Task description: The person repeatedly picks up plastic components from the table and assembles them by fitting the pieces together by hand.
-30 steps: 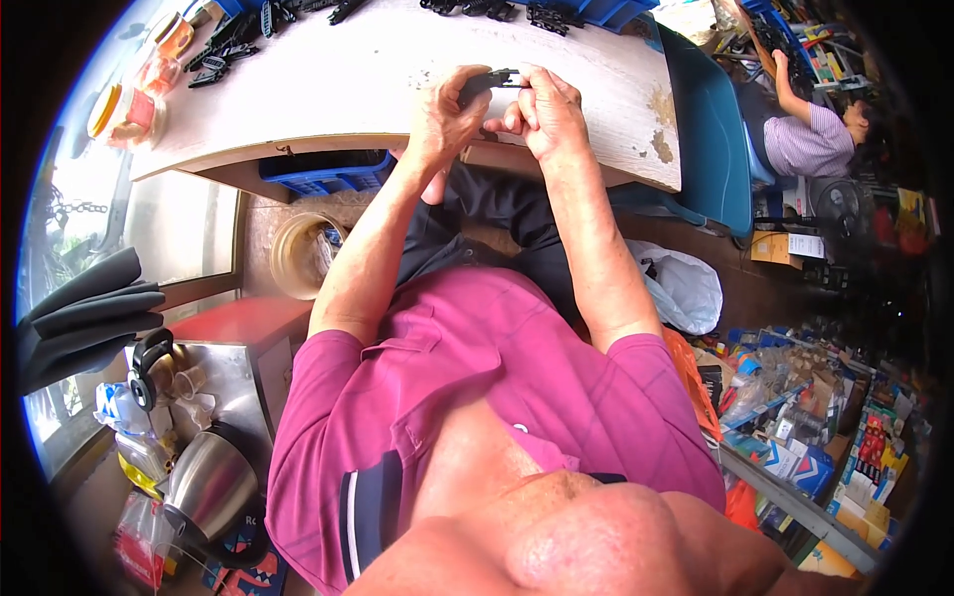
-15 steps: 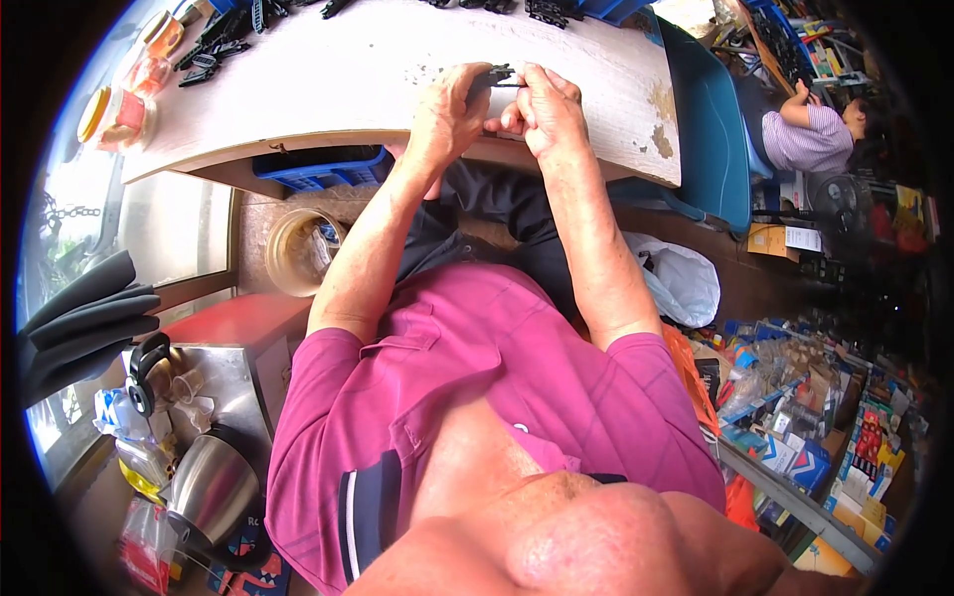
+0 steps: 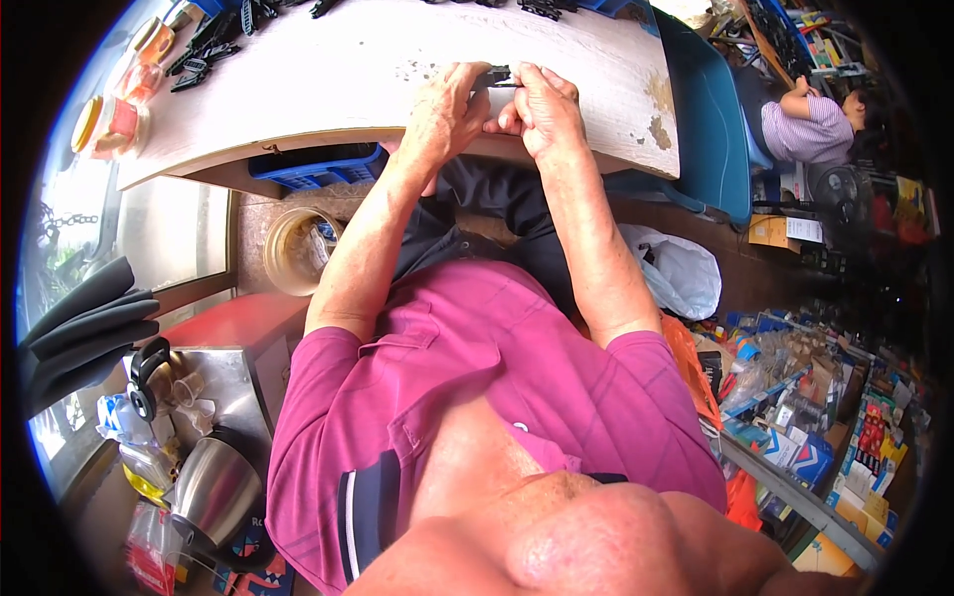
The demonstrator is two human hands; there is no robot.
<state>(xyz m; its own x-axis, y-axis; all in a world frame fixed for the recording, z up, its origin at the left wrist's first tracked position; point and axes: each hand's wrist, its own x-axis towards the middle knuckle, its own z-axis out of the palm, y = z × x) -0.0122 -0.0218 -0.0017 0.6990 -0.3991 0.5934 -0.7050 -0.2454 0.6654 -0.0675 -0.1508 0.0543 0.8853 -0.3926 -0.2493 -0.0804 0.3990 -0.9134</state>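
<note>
Over the near edge of the pale table (image 3: 328,84), my two hands meet around a small black plastic part (image 3: 500,75). My left hand (image 3: 444,111) is closed on the part's left end, its fingers curled over it. From the other side my right hand (image 3: 547,111) pinches the right end between thumb and bent fingers. Much of the part lies hidden behind the fingers, so its exact kind cannot be made out. Similar black parts (image 3: 206,52) lie in a heap at the table's far left, with more black pieces (image 3: 542,9) along the back.
Jars with orange and pinkish contents (image 3: 111,127) line the left edge. Under the table sits a blue basket (image 3: 323,170), near a round bin (image 3: 288,253). A teal chair (image 3: 708,129) stands at the right; a person in a striped shirt (image 3: 810,129) is beyond it.
Both hands keep their grip on the black part and have barely moved. The whole view has shifted slightly.
</note>
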